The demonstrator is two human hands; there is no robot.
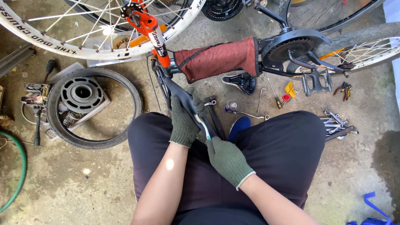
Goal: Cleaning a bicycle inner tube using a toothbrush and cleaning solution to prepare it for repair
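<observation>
A black handlebar [183,98] of an upturned bicycle is gripped at the centre of the frame by two hands in dark green knit gloves. The left hand [183,123] is wrapped around the bar from the left, fingers curled shut on it. The right hand [228,160], lower and to the right, is closed on a thin pale-handled tool [204,127], whose tip is laid against the bar just beside the left glove. The bar is seen above the person's dark-trousered lap, below the orange fork [152,31] and white-rimmed wheel [96,29] in the upper left. A red cloth [216,58] is wrapped around the frame at upper centre, with the chainring [291,48] and a pedal [314,81] to its right. A loose tyre [93,108] is laid on the concrete floor [62,187] at left; spanners [337,123] are scattered at right.
</observation>
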